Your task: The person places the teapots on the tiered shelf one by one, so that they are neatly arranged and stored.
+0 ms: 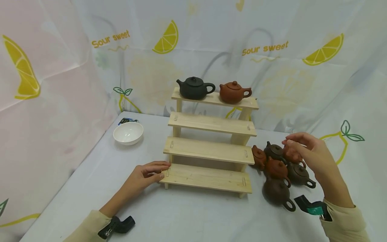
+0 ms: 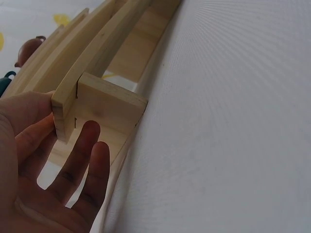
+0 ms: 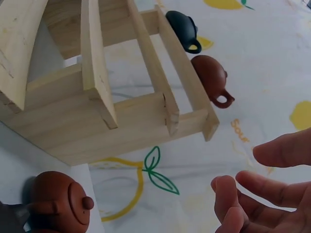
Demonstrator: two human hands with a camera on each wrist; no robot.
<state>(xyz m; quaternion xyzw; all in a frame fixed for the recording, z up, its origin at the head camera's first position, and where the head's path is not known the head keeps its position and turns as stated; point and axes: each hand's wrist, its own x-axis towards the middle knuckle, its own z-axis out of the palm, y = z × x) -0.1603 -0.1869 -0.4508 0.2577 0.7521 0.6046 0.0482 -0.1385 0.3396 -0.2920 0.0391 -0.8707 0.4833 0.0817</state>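
My left hand [image 1: 148, 174] holds the left end of the bottom step of a wooden tiered stand [image 1: 208, 148]. In the left wrist view, thumb and fingers meet the plank's end, and two fingers [image 2: 92, 160] extend loosely beside its leg. My right hand [image 1: 314, 153] hovers at the right over a group of clay teapots, its fingers apart and holding nothing. Beneath it is a reddish teapot [image 1: 292, 155], partly hidden by the fingers. Around that sit brown-red teapots [image 1: 276, 168] and dark brown teapots [image 1: 275, 191]. A black teapot [image 1: 193, 89] and an orange-brown teapot [image 1: 233, 93] stand on the top step.
A white bowl [image 1: 128, 133] sits at the back left, with a small dark packet [image 1: 127, 120] behind it. White cloth [image 1: 211, 215] covers the table. Behind hangs a lemon-print curtain [image 1: 211, 40]. The teapots at the right crowd against one another and the stand's side.
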